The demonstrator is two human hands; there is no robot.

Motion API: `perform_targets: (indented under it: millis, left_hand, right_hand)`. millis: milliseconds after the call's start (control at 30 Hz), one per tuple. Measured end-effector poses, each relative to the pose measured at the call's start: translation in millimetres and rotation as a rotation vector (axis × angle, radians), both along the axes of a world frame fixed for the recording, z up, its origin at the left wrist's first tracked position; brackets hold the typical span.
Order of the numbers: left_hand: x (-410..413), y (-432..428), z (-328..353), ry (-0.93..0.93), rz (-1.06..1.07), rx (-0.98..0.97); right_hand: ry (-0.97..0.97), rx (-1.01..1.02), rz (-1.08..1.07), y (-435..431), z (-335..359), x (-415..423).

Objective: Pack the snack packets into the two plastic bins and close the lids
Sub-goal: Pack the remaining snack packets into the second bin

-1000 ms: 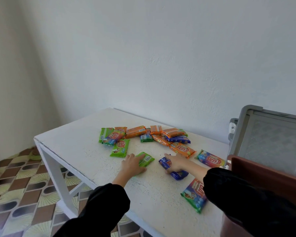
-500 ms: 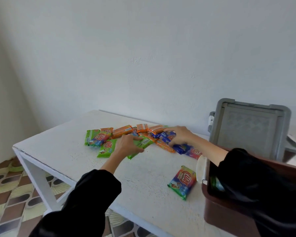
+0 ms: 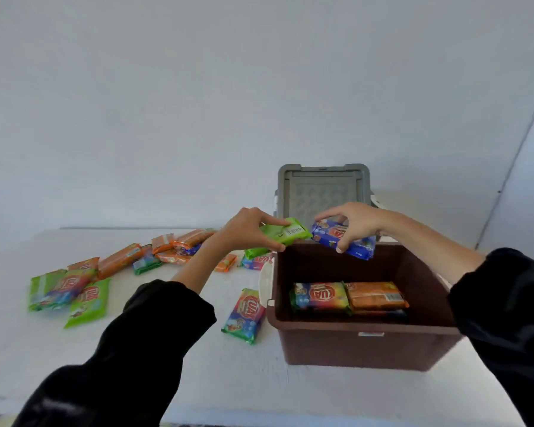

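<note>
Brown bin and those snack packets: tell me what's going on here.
A person is packing snacks. Their left grip pinches a green packet and their right grip holds a blue packet, both above the far side of the open brown bin. Its grey lid stands up behind. A rainbow packet and orange packets lie inside. Many loose packets are spread on the white table.

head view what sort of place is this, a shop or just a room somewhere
Likely a plain room in a home or storeroom, not a shop: bare white walls, a white painted table strewn with snack packets, and a brown plastic bin with its grey lid up.
</note>
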State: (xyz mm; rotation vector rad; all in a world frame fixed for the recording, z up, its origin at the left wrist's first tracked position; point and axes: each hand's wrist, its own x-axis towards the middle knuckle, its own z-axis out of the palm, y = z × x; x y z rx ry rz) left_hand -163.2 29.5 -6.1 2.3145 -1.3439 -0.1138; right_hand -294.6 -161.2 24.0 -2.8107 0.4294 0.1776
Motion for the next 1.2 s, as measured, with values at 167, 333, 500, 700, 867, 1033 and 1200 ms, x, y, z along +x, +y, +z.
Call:
perform_targets:
  millis: [167,333,500,700,867,1033,1200]
  left_hand:
    - [-32,-55,-21,-0.018,-0.208,0.156]
    - [-46,-79,-59,-0.057,-0.241,0.294]
    - [-49,-84,-81,-0.178,-0.261,0.375]
    - [-56,-92,-83,-0.363,-0.273,0.459]
    - [-62,-97,-83,-0.421,-0.327,0.488]
    - [-64,-101,-82,-0.430,-0.370,0.450]
    - [-66,-101,-86,-0.441,-0.382,0.463]
  right_hand:
    - [0.070,0.015,-0.067,-32,-33,-40]
    - [0.055,-0.090,-0.036,-43,-75,-54]
    - [0.065,-0.178,-0.009,-45,-103,-58]
    - [0.064,-0.188,0.037,-48,-115,-60]
    - [0.036,-0.209,0.032,-49,-121,-58]
    - [0.002,-0.217,0.034,-55,-123,-54]
    - [0.057,-0.231,0.046,-51,-125,-51]
